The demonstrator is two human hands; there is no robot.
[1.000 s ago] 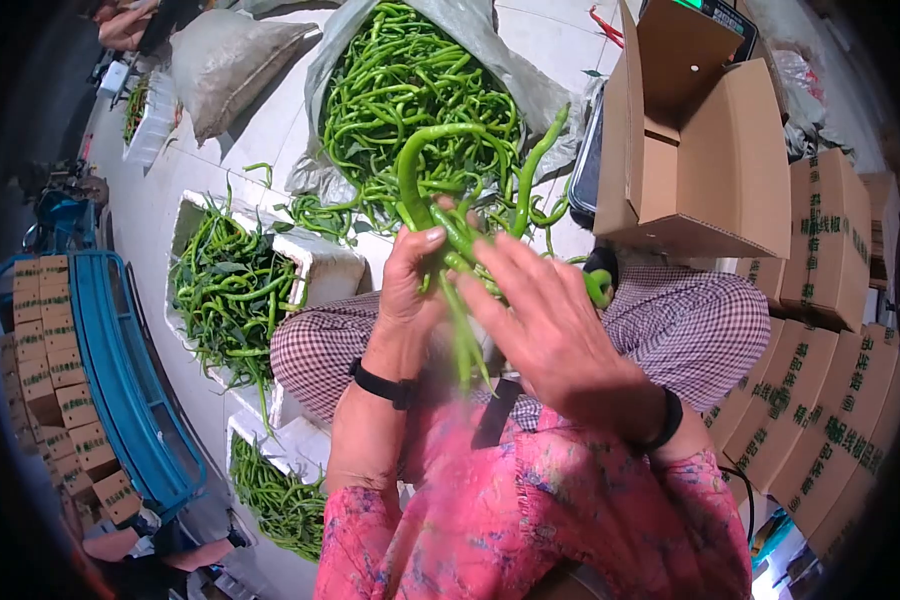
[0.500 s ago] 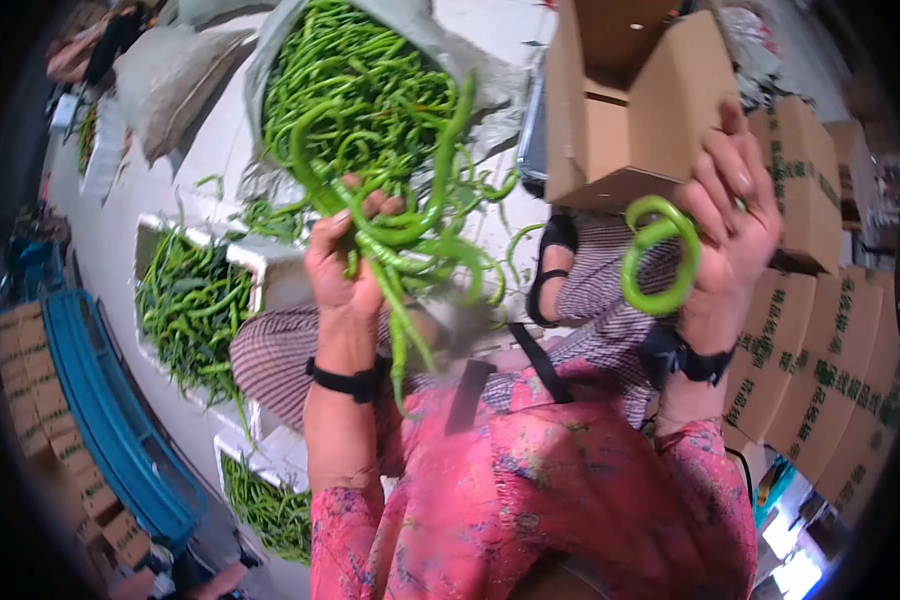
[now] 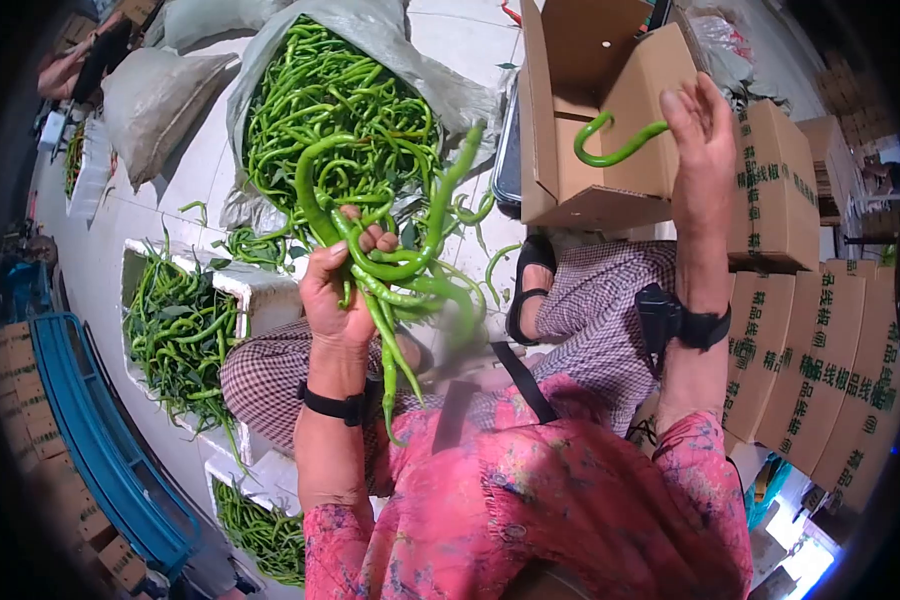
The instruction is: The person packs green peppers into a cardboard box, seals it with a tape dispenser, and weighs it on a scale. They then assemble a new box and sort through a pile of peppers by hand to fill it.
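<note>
My left hand (image 3: 338, 290) is closed around a bunch of long, curly green chili peppers (image 3: 402, 262) that fan out above and below the fist. My right hand (image 3: 705, 130) is raised at the near right side of an open cardboard box (image 3: 595, 205). One end of a hooked green chili pepper (image 3: 622, 155) meets its fingertips, and the rest curves out over the box opening. Beyond my left hand, a big plastic sack (image 3: 255, 85) lies open, full of green chili peppers (image 3: 340, 110).
White foam boxes (image 3: 245, 280) of green peppers stand at my left. Sealed cartons (image 3: 775, 190) are stacked on the right. A full sack (image 3: 155, 100) and a blue plastic crate (image 3: 105, 440) are farther left. Loose peppers (image 3: 500, 265) lie on the tiled floor.
My right hand has moved up and slightly left, bringing the pepper from above my leg to over the cardboard box. My left hand still grips its bunch in nearly the same place.
</note>
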